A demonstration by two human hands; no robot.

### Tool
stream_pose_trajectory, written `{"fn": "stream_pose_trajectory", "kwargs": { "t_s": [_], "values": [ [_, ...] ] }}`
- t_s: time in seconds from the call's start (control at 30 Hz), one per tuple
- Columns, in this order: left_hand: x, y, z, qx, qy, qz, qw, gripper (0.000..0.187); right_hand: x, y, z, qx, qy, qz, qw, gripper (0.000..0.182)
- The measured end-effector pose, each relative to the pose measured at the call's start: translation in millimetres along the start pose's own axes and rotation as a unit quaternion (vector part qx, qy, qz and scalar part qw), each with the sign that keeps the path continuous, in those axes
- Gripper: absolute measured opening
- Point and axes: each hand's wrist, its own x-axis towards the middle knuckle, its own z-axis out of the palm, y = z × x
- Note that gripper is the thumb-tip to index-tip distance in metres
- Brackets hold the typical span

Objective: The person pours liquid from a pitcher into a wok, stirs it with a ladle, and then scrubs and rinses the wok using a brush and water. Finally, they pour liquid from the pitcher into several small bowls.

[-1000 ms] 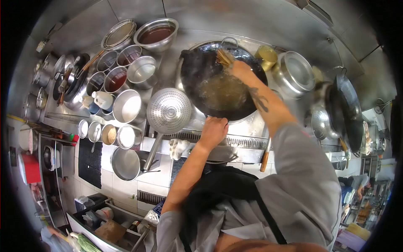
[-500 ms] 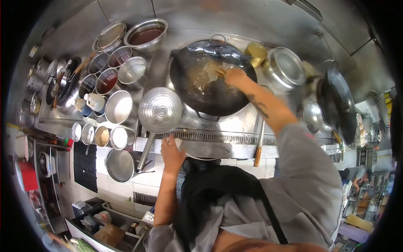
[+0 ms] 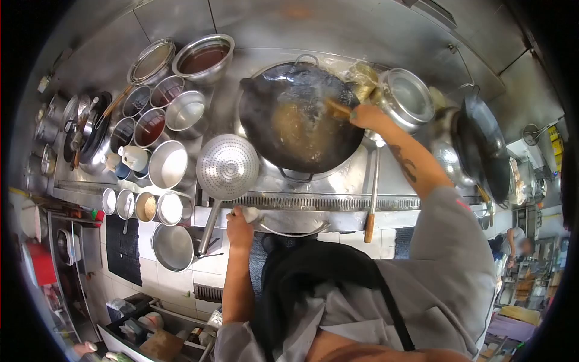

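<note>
Way out left of the left hand there's a cluster of steel pots [image 3: 184, 105], one holding dark red sauce [image 3: 150, 128]. They're bunched up, I'd guess so one reach covers them all. Closer to that hand is a row of small steel tins [image 3: 187, 208], one with brown granules [image 3: 146, 207].

Next is a perforated skimmer [image 3: 227, 167], bowl just beyond the left hand, handle poking past the edge of the counter [image 3: 338, 181], probably for a quick grab.

The left hand [image 3: 240, 229] is at that front edge, fingers curled in and pinching a white cloth [image 3: 250, 214], maybe as a buffer against hot metal. Its forearm runs pretty much straight forward.

Farther out, between the hands, sits the big black wok [image 3: 259, 148] with brownish liquid [image 3: 295, 130] churning in it.

The right hand [image 3: 370, 118] is at the wok's right side, closed around a bamboo brush [image 3: 339, 108]. Business end's over the wok, kinda blurry; holding it like that likely spares the fingers. That arm's stretched out, slanting inward. Just beyond the hand, liquid splashes by a yellow tin can [image 3: 363, 87]. Nearer the body lies a wooden-gripped long-handled tool [image 3: 375, 181].
</note>
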Motion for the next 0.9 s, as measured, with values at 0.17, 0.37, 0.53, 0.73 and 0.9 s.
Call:
{"fn": "stream_pose_trajectory", "kwargs": {
  "t_s": [0.17, 0.37, 0.53, 0.73, 0.9],
  "values": [
    [-14.8, 13.3, -69.0, -0.332, -0.070, -0.066, 0.939, 0.062, 38.4, 1.1, -40.3, -0.003, 0.036, -0.011, 0.999, 0.054],
    [-38.6, 18.6, -79.4, -0.663, -0.125, -0.105, 0.731, 0.052, 60.6, -172.2, -20.6, 0.160, 0.068, -0.147, 0.974, 0.035],
    [-56.4, 20.3, -93.2, -0.726, -0.095, -0.147, 0.665, 0.048, -51.3, -160.6, 5.3, 0.064, 0.018, -0.240, 0.969, 0.032],
    [-57.0, 8.5, -82.2, -0.762, -0.134, -0.212, 0.597, 0.055, -12.4, -55.0, -21.3, -0.065, -0.042, -0.117, 0.990, 0.032],
    [-49.1, 23.3, -93.4, -0.771, -0.168, -0.177, 0.588, 0.055, -17.3, -43.8, 34.2, -0.047, 0.018, -0.059, 0.997, 0.034]
  ]
}}
